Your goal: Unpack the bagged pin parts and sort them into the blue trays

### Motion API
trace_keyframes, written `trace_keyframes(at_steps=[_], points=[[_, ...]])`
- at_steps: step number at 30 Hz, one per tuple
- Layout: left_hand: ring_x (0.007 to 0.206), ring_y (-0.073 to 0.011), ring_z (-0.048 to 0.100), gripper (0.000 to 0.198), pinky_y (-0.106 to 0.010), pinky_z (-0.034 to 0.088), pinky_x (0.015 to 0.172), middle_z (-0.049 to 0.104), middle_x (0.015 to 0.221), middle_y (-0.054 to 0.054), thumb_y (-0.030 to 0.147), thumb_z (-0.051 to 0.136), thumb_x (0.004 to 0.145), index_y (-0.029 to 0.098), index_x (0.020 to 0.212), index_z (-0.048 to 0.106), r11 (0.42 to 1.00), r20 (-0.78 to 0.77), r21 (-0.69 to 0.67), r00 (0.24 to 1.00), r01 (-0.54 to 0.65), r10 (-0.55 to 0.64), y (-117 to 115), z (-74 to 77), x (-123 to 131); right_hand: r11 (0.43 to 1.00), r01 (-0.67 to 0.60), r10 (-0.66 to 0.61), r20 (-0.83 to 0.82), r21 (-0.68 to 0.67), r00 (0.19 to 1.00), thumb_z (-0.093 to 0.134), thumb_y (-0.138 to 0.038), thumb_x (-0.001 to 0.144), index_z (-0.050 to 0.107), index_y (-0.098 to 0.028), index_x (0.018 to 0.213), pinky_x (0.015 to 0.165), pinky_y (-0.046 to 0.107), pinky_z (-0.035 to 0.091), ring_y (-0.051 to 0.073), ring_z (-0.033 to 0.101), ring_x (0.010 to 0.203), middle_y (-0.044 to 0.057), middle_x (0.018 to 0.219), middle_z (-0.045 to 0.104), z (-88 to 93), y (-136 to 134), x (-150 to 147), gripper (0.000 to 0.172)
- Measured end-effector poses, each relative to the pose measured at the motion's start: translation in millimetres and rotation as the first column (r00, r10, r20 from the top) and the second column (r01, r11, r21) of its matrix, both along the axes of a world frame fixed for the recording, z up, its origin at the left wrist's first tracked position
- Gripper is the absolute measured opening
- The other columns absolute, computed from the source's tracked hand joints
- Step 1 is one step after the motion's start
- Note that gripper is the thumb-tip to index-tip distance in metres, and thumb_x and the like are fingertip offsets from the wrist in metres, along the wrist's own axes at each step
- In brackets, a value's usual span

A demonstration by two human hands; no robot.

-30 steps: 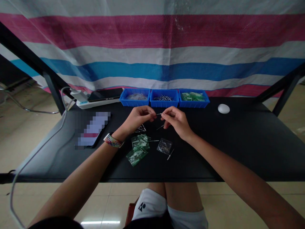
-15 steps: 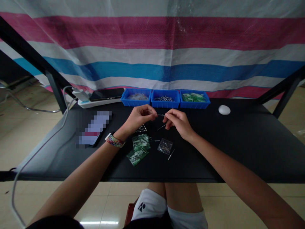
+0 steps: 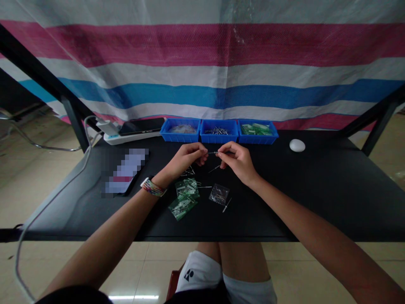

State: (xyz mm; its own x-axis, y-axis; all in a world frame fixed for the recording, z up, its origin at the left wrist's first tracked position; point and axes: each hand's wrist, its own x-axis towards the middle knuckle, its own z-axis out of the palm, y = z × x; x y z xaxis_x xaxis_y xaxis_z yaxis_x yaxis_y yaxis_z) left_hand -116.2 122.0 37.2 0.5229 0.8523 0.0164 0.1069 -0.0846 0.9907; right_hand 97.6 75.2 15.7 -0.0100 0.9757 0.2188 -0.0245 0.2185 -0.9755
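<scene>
A thin metal blind rivet lies level between my two hands, just above the black table. My left hand pinches its left end, other fingers curled under. My right hand grips the right end between thumb and forefinger. Below my right fingertips lies a loose rivet. Several rivets lie beside my left wrist, partly hidden by it. Nearer me are green bags of rivets, a small clear bag with rivets inside, and a single rivet to its right.
Three blue bins stand at the back: one with clear bags, one with rivets, one with green bags. A phone lies left; another phone rests on a white power strip. A white mouse-like object sits right.
My left hand has dropped slightly and its lower fingers have curled in more. My right fingertips have shifted a little left along the rivet. The things on the table have stayed put.
</scene>
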Motion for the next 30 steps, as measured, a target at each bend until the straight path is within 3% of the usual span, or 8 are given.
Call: trace_keyframes(at_steps=[12, 22, 25, 27, 30], points=[[0.072, -0.0128, 0.066, 0.031, -0.024, 0.053, 0.066, 0.066, 0.08, 0.0, 0.041, 0.084, 0.082, 0.016, 0.089, 0.067, 0.998, 0.032, 0.065, 0.999, -0.026, 0.024, -1.4, 0.8, 2.5, 0.987, -0.07, 0.052, -0.124, -0.143, 0.991, 0.079, -0.042, 0.084, 0.067, -0.021, 0.09, 0.052, 0.025, 0.058, 0.011, 0.067, 0.054, -0.001, 0.081, 0.071, 0.1, 0.4, 3.6, 0.025], [0.069, -0.0122, 0.066, 0.028, -0.023, 0.052, 0.064, 0.064, 0.078, 0.001, 0.037, 0.082, 0.083, 0.017, 0.093, 0.064, 0.999, 0.053, 0.049, 0.999, -0.01, 0.007, -0.7, -2.4, 1.8, 0.997, -0.016, 0.011, -0.073, -0.069, 0.997, 0.084, -0.036, 0.077, 0.069, -0.02, 0.086, 0.052, 0.026, 0.054, 0.01, 0.062, 0.055, -0.002, 0.08, 0.067, -5.2, 2.4, 2.5, 0.024], [0.066, -0.0112, 0.063, 0.023, -0.024, 0.051, 0.063, 0.062, 0.079, 0.001, 0.035, 0.074, 0.087, 0.017, 0.094, 0.063, 0.998, 0.084, 0.054, 0.996, -0.037, 0.032, -1.1, 0.0, 1.0, 0.999, 0.047, -0.047, -0.017, 0.021, 0.999, 0.082, -0.034, 0.081, 0.068, -0.021, 0.087, 0.053, 0.027, 0.053, 0.011, 0.062, 0.056, -0.002, 0.079, 0.066, -2.0, 9.6, 7.7, 0.02], [0.065, -0.0113, 0.061, 0.019, -0.024, 0.05, 0.063, 0.06, 0.078, 0.002, 0.034, 0.07, 0.089, 0.017, 0.089, 0.061, 0.995, 0.054, 0.094, 0.998, -0.041, 0.036, -2.2, 1.4, 0.4, 0.979, 0.146, -0.158, 0.074, 0.144, 0.985, 0.078, -0.033, 0.087, 0.068, -0.021, 0.088, 0.056, 0.028, 0.052, 0.013, 0.062, 0.058, -0.001, 0.077, 0.066, 3.2, 19.6, 14.8, 0.015], [0.066, -0.0126, 0.059, 0.015, -0.025, 0.046, 0.062, 0.061, 0.077, 0.001, 0.031, 0.067, 0.09, 0.018, 0.087, 0.062, 0.968, -0.145, 0.247, 0.989, 0.045, -0.008, -5.5, -0.1, 0.0, 0.87, 0.295, -0.414, 0.26, 0.395, 0.872, 0.072, -0.028, 0.092, 0.071, -0.021, 0.092, 0.062, 0.03, 0.053, 0.013, 0.06, 0.059, 0.002, 0.088, 0.071, 10.6, 36.7, 29.0, 0.007]])
